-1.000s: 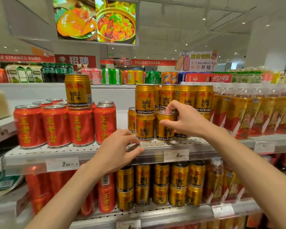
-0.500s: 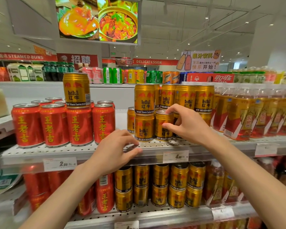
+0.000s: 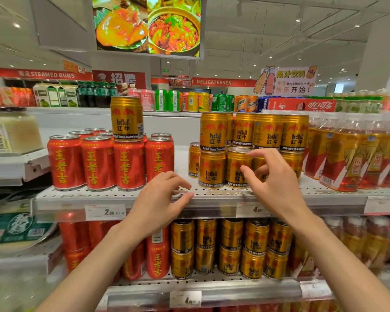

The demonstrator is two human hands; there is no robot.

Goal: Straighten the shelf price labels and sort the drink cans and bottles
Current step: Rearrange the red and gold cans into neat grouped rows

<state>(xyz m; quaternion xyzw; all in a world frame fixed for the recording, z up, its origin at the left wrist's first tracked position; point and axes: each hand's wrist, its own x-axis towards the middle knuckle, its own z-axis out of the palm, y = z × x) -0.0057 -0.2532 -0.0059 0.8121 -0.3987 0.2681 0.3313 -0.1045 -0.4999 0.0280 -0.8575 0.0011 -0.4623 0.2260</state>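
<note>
Nearest: my left hand (image 3: 160, 203), fingers loose, rests on the shelf edge (image 3: 212, 207), probably bracing. Next: my right hand (image 3: 273, 183), spread, holds nothing, just before the gold can (image 3: 235, 170). Farther: a stray gold can (image 3: 127, 118) atop the red cans (image 3: 128, 165), apparently misplaced.

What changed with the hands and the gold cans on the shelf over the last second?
The right hand let go of the gold Red Bull can it was gripping in the lower row and drew back toward the person; its fingers now hang open just in front of the can. The left hand stayed resting on the shelf edge. The lone gold can on top of the red cans has not moved.
</note>
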